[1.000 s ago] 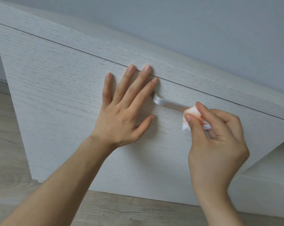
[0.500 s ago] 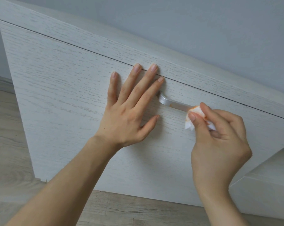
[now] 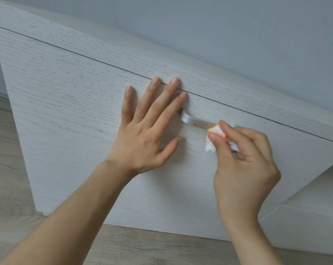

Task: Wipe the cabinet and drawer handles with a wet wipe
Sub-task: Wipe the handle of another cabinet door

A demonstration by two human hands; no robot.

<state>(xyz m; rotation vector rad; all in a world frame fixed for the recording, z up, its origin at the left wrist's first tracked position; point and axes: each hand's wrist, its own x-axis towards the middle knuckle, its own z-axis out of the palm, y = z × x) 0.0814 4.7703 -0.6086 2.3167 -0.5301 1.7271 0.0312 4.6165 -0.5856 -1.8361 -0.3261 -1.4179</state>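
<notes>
Since the wet wipe (image 3: 209, 147) is soft, light & limp, right hand (image 3: 246, 161) fingers (image 3: 232, 129) pinch it bunched vs the stiff, slick handle (image 3: 192, 120) on drawer front (image 3: 75, 111); left hand (image 3: 146, 134) lies flat, fingers spread

Right end of the drawer handle (image 3: 191, 119) hidden under the wet wipe (image 3: 215, 131) pinched in my right hand (image 3: 246, 163). Its left mount sits partly behind my left hand (image 3: 142, 136). Low cabinet (image 3: 305, 228) cut off at right edge.

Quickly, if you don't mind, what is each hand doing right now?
Left hand: open, fingers straight, flat on the drawer front.
Right hand: pinching the wet wipe against the handle.
</notes>
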